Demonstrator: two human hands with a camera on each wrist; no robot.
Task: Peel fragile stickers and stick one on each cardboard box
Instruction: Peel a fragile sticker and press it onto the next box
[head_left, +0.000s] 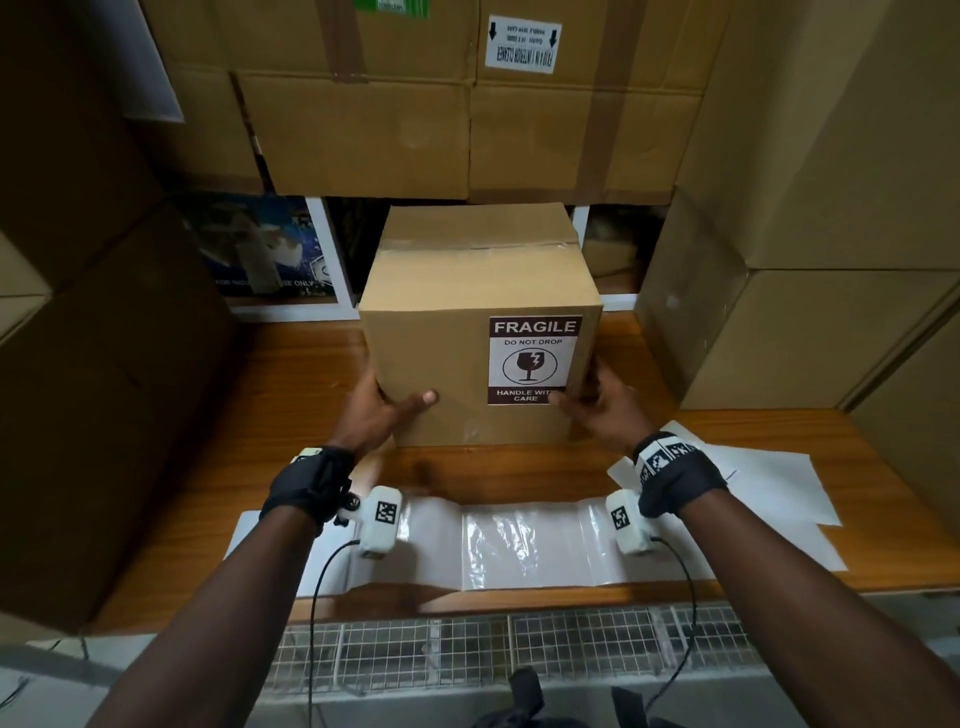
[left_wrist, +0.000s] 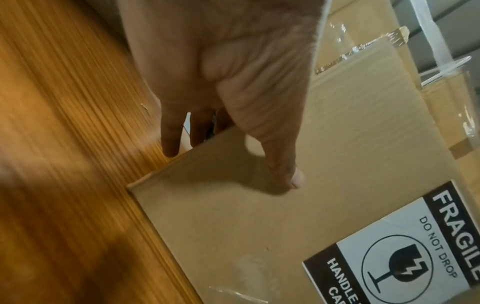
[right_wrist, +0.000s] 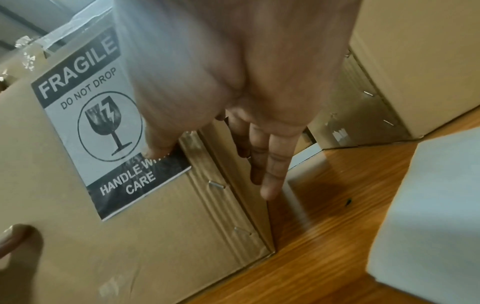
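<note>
A taped cardboard box (head_left: 431, 353) stands on the wooden table (head_left: 291, 415), with a fragile sticker (head_left: 532, 361) stuck on the right half of its front face. My left hand (head_left: 395, 402) holds the box's lower left corner, thumb on the front face and straight fingers along the left side. My right hand (head_left: 579, 397) holds the lower right corner, its thumb on the sticker's bottom right edge. In the left wrist view my left hand (left_wrist: 233, 102) lies against the box (left_wrist: 259, 226) beside the sticker (left_wrist: 405, 253). In the right wrist view the right hand (right_wrist: 246, 102) has straight fingers beside the box (right_wrist: 64, 246) and the sticker (right_wrist: 103, 133).
A long glossy backing strip (head_left: 519, 545) lies along the table's front edge under my wrists. White sheets (head_left: 769, 483) lie at the right. Stacked cardboard boxes close in on the left (head_left: 104, 389), right (head_left: 805, 338) and behind (head_left: 467, 130). A wire mesh (head_left: 493, 649) runs below the table edge.
</note>
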